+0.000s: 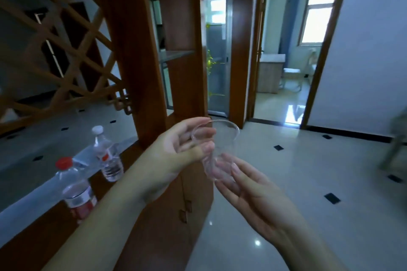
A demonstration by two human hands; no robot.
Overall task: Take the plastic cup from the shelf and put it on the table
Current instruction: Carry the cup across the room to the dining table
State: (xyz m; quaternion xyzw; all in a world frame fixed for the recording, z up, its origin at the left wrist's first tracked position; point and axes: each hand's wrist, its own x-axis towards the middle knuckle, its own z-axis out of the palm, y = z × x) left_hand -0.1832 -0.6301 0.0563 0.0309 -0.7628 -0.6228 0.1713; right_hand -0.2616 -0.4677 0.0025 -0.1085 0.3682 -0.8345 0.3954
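Note:
A clear plastic cup point(222, 147) hangs in the air in front of me, tilted, its rim up and away. My left hand point(176, 152) grips it near the rim, thumb and fingers pinching the wall. From below right, my right hand point(248, 191) touches the cup's base with its fingertips, palm up and fingers spread. The shelf ledge point(28, 196) with a pale top lies to my left, below the cup.
Two water bottles stand on the ledge: one with a red cap point(74, 189) and one with a white cap point(106, 154). A wooden lattice screen point(57, 50) and wooden posts point(132, 50) rise at left. Glossy tiled floor point(308, 182) spreads right toward an open doorway point(293, 50).

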